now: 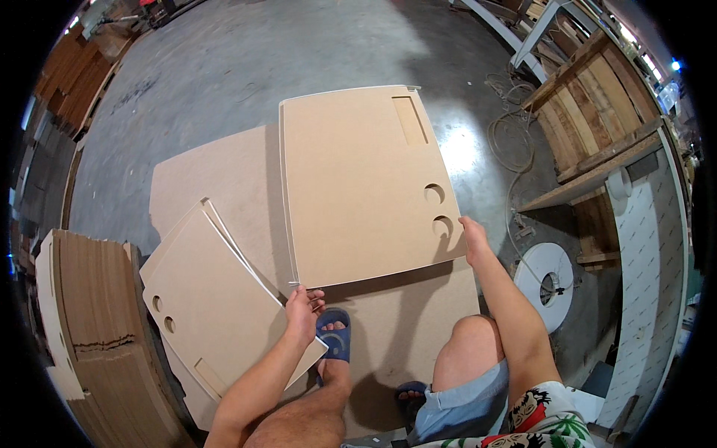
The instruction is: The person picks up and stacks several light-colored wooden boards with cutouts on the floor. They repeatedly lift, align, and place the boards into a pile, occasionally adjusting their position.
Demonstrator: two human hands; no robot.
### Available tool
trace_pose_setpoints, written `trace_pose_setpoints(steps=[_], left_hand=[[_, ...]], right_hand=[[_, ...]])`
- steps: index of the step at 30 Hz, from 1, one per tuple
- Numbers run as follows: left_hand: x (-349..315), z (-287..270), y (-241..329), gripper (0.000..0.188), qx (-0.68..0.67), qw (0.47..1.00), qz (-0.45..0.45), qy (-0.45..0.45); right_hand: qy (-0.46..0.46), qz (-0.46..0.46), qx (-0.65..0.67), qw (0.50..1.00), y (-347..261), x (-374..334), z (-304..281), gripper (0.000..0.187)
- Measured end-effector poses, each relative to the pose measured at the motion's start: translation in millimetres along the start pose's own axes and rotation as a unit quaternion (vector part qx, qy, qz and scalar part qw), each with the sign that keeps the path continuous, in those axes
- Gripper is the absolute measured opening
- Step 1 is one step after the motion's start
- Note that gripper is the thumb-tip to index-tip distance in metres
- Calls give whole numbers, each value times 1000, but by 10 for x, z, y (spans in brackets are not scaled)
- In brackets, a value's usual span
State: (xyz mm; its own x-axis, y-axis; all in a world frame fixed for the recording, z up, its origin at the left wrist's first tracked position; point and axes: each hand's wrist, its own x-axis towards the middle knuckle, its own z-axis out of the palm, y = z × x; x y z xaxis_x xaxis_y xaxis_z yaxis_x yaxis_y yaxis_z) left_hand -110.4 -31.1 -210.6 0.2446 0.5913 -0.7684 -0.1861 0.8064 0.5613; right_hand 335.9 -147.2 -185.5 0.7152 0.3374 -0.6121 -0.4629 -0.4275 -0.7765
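left hand (302, 313) fingers curled, pinching near-left corner of cut mdf panel (362, 183). right hand (473, 237) grips its near-right corner by two round holes; finger spread unclear. panel held above floor sheet (216, 187).

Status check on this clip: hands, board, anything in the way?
Left hand grips the near left corner of the cut-out board. Right hand holds its right edge by the two round holes. Board raised over the floor sheet; stack of boards lies left, apart.

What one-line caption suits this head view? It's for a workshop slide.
Both hands, left and right, hold a cut fibreboard panel above a floor sheet, beside stacked panels.
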Motion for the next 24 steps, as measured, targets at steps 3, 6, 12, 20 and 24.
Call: trace_pose_setpoints(steps=[3, 6, 12, 20, 24], left_hand=[[-13, 0, -3, 30, -6, 1000, -7, 10], [16, -35, 2, 33, -18, 1000, -12, 1], [56, -31, -15, 34, -22, 1000, -10, -7], [45, -46, 3, 34, -13, 1000, -8, 3], [91, -62, -11, 34, -16, 1000, -14, 2]], right_hand=[[-18, -1, 11, 1000, 134, 169, -89, 45], [-26, 8, 16, 1000, 253, 336, -167, 47], [-22, 3, 9, 1000, 329, 435, -240, 47], [-2, -8, -10, 1000, 71, 20, -39, 41], [-13, 4, 25, 1000, 47, 36, -23, 40]])
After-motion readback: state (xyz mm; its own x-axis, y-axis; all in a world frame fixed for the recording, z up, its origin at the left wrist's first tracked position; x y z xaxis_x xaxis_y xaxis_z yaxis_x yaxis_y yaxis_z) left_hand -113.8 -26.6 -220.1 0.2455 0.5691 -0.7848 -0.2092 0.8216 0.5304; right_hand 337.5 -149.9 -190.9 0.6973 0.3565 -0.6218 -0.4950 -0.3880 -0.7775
